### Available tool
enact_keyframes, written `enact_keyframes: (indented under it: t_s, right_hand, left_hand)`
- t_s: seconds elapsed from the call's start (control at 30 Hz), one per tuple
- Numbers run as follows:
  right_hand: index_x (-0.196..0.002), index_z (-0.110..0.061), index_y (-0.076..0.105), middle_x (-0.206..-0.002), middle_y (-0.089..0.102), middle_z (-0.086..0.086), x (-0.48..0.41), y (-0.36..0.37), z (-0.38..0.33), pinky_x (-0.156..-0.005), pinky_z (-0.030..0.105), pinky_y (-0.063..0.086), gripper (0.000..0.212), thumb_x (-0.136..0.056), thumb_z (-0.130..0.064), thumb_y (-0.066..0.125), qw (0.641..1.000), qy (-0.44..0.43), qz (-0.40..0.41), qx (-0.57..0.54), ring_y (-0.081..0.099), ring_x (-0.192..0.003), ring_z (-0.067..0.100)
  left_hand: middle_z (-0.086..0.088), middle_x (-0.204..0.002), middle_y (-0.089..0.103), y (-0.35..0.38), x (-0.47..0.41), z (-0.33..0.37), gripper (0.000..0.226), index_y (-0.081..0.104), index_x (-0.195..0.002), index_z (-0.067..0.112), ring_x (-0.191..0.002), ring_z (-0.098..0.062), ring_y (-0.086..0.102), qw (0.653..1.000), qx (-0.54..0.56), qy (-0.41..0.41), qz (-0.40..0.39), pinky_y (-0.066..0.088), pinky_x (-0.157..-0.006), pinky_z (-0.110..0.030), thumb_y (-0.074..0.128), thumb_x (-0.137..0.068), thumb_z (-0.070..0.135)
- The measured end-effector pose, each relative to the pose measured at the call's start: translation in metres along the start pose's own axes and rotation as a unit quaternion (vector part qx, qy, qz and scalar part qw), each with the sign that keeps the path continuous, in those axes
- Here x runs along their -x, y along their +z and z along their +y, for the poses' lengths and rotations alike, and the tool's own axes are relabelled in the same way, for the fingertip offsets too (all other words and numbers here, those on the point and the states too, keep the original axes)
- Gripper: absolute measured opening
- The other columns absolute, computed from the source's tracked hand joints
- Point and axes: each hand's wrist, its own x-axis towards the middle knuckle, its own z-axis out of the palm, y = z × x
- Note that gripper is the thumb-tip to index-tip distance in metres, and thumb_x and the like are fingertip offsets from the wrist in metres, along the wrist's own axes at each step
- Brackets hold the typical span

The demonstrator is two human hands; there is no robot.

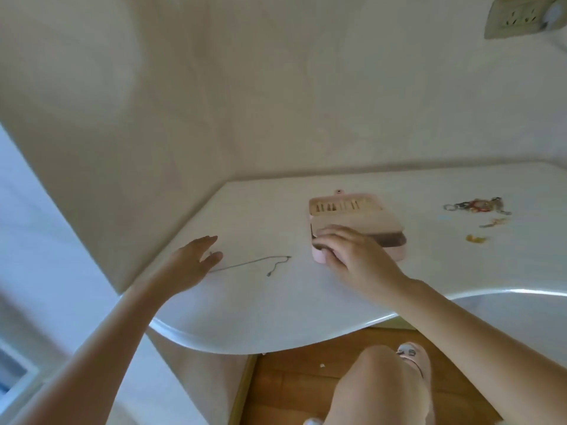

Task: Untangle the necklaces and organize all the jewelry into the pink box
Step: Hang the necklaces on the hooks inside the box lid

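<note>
Wooden floor [276, 391] shows nearest, below the table edge, with a bare knee [379, 375] and a foot in a pink slipper [412, 358] over it. Above that curves the near edge of a glossy white table [276, 320].

On the near left part of the table, the left hand [191, 260] lies flat and relaxed, fingers straight and slightly spread, holding nothing. Its thumb is at the left end of a thin chain necklace [251, 262], which runs rightward along the tabletop and ends in a small hook-shaped bend; whether the thumb touches the chain I cannot tell.

Right of the necklace, the right hand [352, 256] grips the near left corner of the pink box [356, 220], fingers curled over its top edge and thumb against its side. The box sits mid-table, open, with a row of ridged slots visible along its far side.

Farther right, well apart from the box, lies a tangled heap of jewelry [477, 206] with rings and red bits; two small gold pieces [475, 239] lie just nearer than it.

Beyond the table, a cream wall carries a socket [521, 16] at far right.
</note>
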Motion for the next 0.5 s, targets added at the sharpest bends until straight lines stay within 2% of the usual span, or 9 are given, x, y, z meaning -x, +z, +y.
enact_keyframes:
  t_s: [0.07,0.13,0.23,0.3,0.37,0.43,0.5]
  right_hand:
    - [-0.126,-0.010,0.059,-0.135,0.055,0.003,-0.015,0.012,-0.019,-0.106,0.022,0.031,0.033,-0.095,-0.010,0.048,0.998,-0.025,-0.052,-0.012,0.046,-0.130,0.015]
    - [-0.138,-0.013,0.047,-0.147,0.042,0.000,-0.023,0.027,-0.036,-0.113,0.024,0.023,0.040,-0.099,-0.013,0.041,0.992,-0.055,-0.113,-0.011,0.029,-0.140,0.012]
    - [-0.148,-0.017,0.027,-0.157,0.021,-0.004,-0.022,0.044,-0.052,-0.112,0.017,0.008,0.047,-0.103,-0.027,0.032,0.977,-0.053,-0.207,-0.004,0.013,-0.145,0.007]
    - [-0.149,-0.019,0.024,-0.158,0.016,-0.006,-0.017,0.046,-0.051,-0.107,0.012,-0.001,0.048,-0.103,-0.033,0.029,0.970,-0.038,-0.239,-0.012,0.009,-0.145,0.006]
    - [-0.149,-0.025,0.024,-0.157,0.015,-0.012,-0.010,0.043,-0.043,-0.112,0.015,0.000,0.050,-0.102,-0.038,0.031,0.966,-0.033,-0.256,-0.031,0.007,-0.144,0.001]
    - [-0.148,-0.034,0.022,-0.155,0.013,-0.021,0.001,0.037,-0.035,-0.117,0.020,0.004,0.051,-0.099,-0.044,0.033,0.959,-0.027,-0.275,-0.065,0.003,-0.141,-0.006]
    - [-0.146,-0.041,0.020,-0.151,0.009,-0.029,0.013,0.030,-0.027,-0.115,0.017,0.002,0.053,-0.096,-0.051,0.032,0.954,-0.028,-0.288,-0.082,-0.001,-0.138,-0.013]
  left_hand:
    - [0.000,-0.158,0.016,0.010,0.011,-0.005,0.058,0.019,-0.150,0.023,-0.145,-0.016,0.014,1.000,-0.019,-0.002,-0.010,0.009,-0.116,-0.036,0.034,-0.098,0.044]
    - [0.001,-0.159,0.004,0.022,0.025,-0.006,0.062,0.009,-0.152,0.024,-0.147,-0.015,0.002,0.998,-0.053,-0.012,-0.027,0.001,-0.117,-0.039,0.027,-0.098,0.049]
    - [0.001,-0.160,0.000,0.036,0.044,-0.002,0.064,0.006,-0.152,0.021,-0.147,-0.016,-0.002,0.996,-0.077,-0.013,-0.038,-0.002,-0.117,-0.037,0.021,-0.098,0.052]
    - [0.002,-0.160,0.001,0.038,0.054,0.001,0.063,0.007,-0.152,0.025,-0.146,-0.016,-0.003,0.997,-0.071,0.001,-0.032,-0.003,-0.118,-0.036,0.021,-0.097,0.054]
    - [0.004,-0.159,0.000,0.038,0.062,0.002,0.066,0.005,-0.151,0.033,-0.146,-0.016,-0.005,0.996,-0.069,0.026,-0.044,-0.004,-0.118,-0.038,0.015,-0.092,0.063]
    - [0.007,-0.159,-0.002,0.037,0.070,0.004,0.084,0.003,-0.149,0.040,-0.146,-0.017,-0.007,0.994,-0.068,0.059,-0.058,-0.006,-0.118,-0.041,-0.002,-0.075,0.080]
    - [0.008,-0.159,-0.005,0.036,0.077,0.007,0.089,0.002,-0.148,0.043,-0.146,-0.017,-0.009,0.993,-0.069,0.074,-0.064,-0.007,-0.118,-0.043,-0.008,-0.068,0.081]
